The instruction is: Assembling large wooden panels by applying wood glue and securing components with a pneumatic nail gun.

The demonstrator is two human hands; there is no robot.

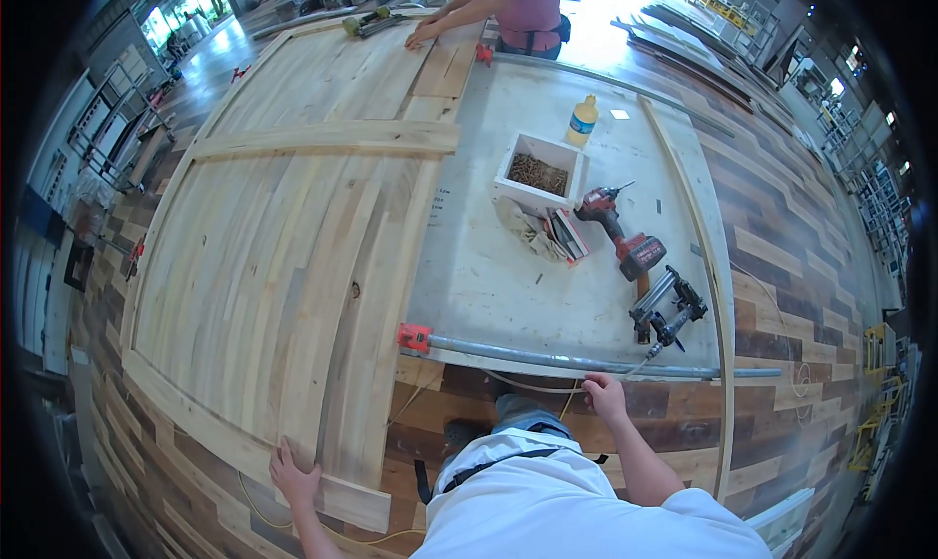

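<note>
My left hand (295,474) lies with fingers stretched on the near rail of a large wooden panel (244,236), by its near right corner. The panel has lengthwise planks, a border frame and a crossbar (327,138). My right hand (604,395) is closed at the table's near edge, with a thin pale air hose (535,387) in its fingers. That hose runs to a nail gun (668,308) lying on the white tabletop (479,285). Just beyond my right hand lies a pipe clamp (567,356), its red jaw (415,337) against the panel's edge.
A cordless drill (621,229), a white box of screws (535,173), a glove (528,230) and a yellow bottle (582,120) stand or lie on the table. A co-worker (523,17) leans over the panel's far end, beside another tool (371,21). A long wood strip (699,236) borders the right side.
</note>
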